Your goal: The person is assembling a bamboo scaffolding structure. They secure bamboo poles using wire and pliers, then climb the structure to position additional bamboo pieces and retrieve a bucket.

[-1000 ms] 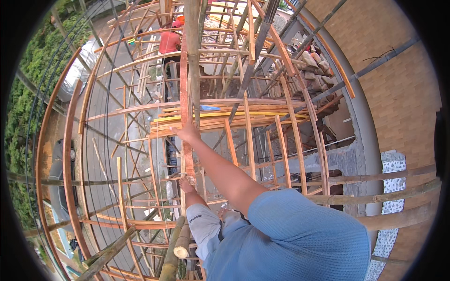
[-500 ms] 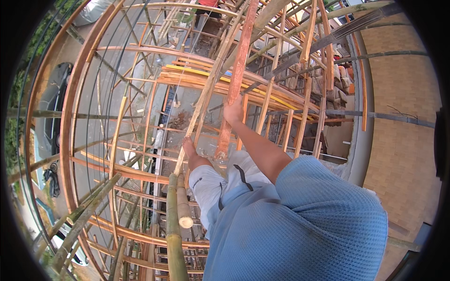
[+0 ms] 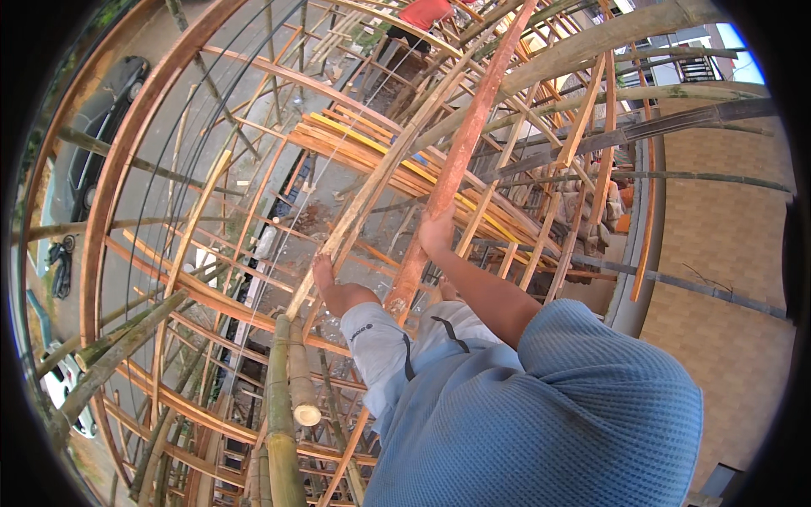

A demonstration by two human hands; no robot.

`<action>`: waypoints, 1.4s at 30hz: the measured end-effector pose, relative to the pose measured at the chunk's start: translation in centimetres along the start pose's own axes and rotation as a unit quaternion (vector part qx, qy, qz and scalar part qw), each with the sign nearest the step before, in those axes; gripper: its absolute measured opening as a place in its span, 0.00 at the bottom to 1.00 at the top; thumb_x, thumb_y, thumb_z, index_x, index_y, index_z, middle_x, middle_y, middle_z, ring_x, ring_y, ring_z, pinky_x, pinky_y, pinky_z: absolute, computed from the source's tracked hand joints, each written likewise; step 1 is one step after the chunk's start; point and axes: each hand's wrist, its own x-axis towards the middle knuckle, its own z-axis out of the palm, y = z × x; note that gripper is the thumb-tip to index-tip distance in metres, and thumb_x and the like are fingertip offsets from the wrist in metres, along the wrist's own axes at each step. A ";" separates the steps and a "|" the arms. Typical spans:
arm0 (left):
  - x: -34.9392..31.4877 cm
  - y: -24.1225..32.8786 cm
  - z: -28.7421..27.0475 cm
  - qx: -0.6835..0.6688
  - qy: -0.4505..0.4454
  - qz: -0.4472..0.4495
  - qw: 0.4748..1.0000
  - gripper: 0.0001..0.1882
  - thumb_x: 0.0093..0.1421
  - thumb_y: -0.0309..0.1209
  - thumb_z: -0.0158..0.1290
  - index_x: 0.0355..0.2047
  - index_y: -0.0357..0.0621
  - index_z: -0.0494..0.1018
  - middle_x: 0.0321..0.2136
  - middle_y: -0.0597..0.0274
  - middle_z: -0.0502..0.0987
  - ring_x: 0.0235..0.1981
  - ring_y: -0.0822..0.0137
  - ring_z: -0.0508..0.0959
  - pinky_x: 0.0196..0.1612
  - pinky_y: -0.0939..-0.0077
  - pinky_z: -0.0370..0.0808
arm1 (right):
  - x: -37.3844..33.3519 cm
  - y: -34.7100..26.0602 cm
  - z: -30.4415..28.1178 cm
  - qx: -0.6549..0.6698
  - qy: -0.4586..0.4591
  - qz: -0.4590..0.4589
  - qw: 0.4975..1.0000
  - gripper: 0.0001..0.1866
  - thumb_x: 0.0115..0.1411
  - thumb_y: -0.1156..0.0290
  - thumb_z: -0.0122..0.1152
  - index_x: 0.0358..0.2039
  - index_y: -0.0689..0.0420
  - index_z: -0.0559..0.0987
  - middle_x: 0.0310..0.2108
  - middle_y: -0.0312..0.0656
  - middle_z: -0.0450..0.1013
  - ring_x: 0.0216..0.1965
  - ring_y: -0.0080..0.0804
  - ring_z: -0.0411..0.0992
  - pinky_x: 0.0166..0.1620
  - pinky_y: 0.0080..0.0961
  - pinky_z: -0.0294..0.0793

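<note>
My right hand (image 3: 437, 232) is closed around a long reddish wooden beam (image 3: 476, 127). The beam runs from near my feet up toward the top of the view, where its far end leaves the picture. My left hand does not show. My bare left foot (image 3: 323, 270) rests on a pale narrow timber (image 3: 348, 224), and my other foot (image 3: 448, 290) is partly hidden behind the right forearm. Beside my left leg stand a green bamboo pole (image 3: 281, 397) and a shorter cut bamboo pole (image 3: 302, 372).
Scaffolding of timbers and bamboo surrounds me, high above the ground. A stack of planks (image 3: 355, 152) lies ahead. A tiled surface (image 3: 710, 220) is at the right. Cables (image 3: 203, 118) cross at the left above a parked dark car (image 3: 97, 139). A person in red (image 3: 425, 13) is below.
The view has turned, so the scaffolding and the beam lean more to the right. My right hand keeps its hold on the beam and appears slightly lower and to the right.
</note>
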 end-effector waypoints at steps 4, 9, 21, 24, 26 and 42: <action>1.3 -0.7 1.2 0.012 0.014 -0.002 1.000 0.19 0.70 0.41 0.55 0.48 0.37 0.68 0.41 0.49 0.72 0.45 0.51 0.75 0.48 0.56 0.77 | -0.2 -0.6 -0.3 0.024 -0.013 0.004 1.000 0.34 0.65 0.62 0.60 0.65 0.59 0.55 0.55 0.66 0.73 0.57 0.64 0.72 0.60 0.50 0.69; 2.6 -1.0 2.4 0.035 0.028 -0.003 0.999 0.20 0.70 0.41 0.55 0.51 0.38 0.66 0.44 0.49 0.71 0.47 0.52 0.74 0.49 0.55 0.76 | -0.3 -1.5 -1.0 0.036 -0.023 0.007 0.999 0.37 0.66 0.62 0.57 0.68 0.60 0.51 0.55 0.67 0.72 0.57 0.63 0.72 0.59 0.52 0.71; 11.5 -2.6 8.7 0.099 0.056 0.001 0.993 0.23 0.70 0.41 0.54 0.57 0.41 0.62 0.51 0.50 0.68 0.53 0.52 0.71 0.53 0.53 0.74 | 8.4 4.5 -5.2 0.106 -0.025 -0.067 0.992 0.34 0.73 0.53 0.52 0.70 0.61 0.59 0.63 0.58 0.66 0.62 0.49 0.69 0.63 0.44 0.67; 13.8 -2.6 10.7 0.108 0.087 0.008 0.990 0.24 0.70 0.41 0.54 0.59 0.42 0.61 0.53 0.50 0.67 0.55 0.52 0.70 0.54 0.53 0.74 | 22.6 3.4 -20.3 0.251 0.168 -0.124 0.945 0.27 0.74 0.56 0.51 0.64 0.63 0.69 0.57 0.50 0.71 0.57 0.37 0.72 0.62 0.34 0.68; 14.9 -2.6 12.7 0.125 0.090 0.010 0.988 0.25 0.70 0.41 0.54 0.60 0.43 0.60 0.54 0.50 0.66 0.56 0.52 0.70 0.55 0.53 0.73 | 32.8 4.7 -32.8 0.295 0.318 -0.128 0.892 0.21 0.73 0.62 0.53 0.59 0.63 0.72 0.50 0.45 0.75 0.51 0.33 0.73 0.58 0.30 0.70; 16.2 -1.7 12.7 0.250 0.309 -0.035 0.917 0.32 0.70 0.41 0.52 0.68 0.46 0.55 0.63 0.50 0.62 0.63 0.53 0.66 0.60 0.51 0.70 | 61.6 23.4 -35.0 0.003 0.085 0.112 0.990 0.31 0.62 0.51 0.63 0.54 0.66 0.78 0.55 0.60 0.76 0.58 0.55 0.74 0.59 0.47 0.73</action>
